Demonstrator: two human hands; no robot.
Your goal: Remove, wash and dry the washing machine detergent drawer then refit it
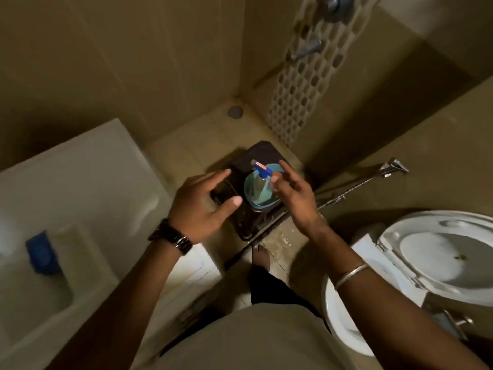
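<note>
- Looking down into a dim bathroom with beige tiled floor point(202, 145) and walls.
- Hovering over a dark stool point(262, 156): left hand point(198, 206), fingers point(216, 176) spread wide and gripping nothing, black watch point(170, 237) sitting on the wrist.
- Hovering beside it: right hand point(293, 194), fingers point(286, 169) loosely splayed and holding nothing, thumb just beside a pump bottle point(260, 180), thin bangle point(350, 275) lying on the forearm.
- Standing on the stool: a light blue bowl point(266, 202), with the clear pump bottle and its blue nozzle resting inside.
- Sitting at the left: a white washing machine point(80, 182), with the detergent drawer point(40, 263) apparently pulled open and a blue insert point(42, 253) showing in it; motion blur making details hard to confirm.
- Standing at the right: a white toilet point(432, 257), lid raised, a chrome hose sprayer point(392, 166) hanging near the wall behind.
- Showing below the stool: a bare foot point(261, 256).
</note>
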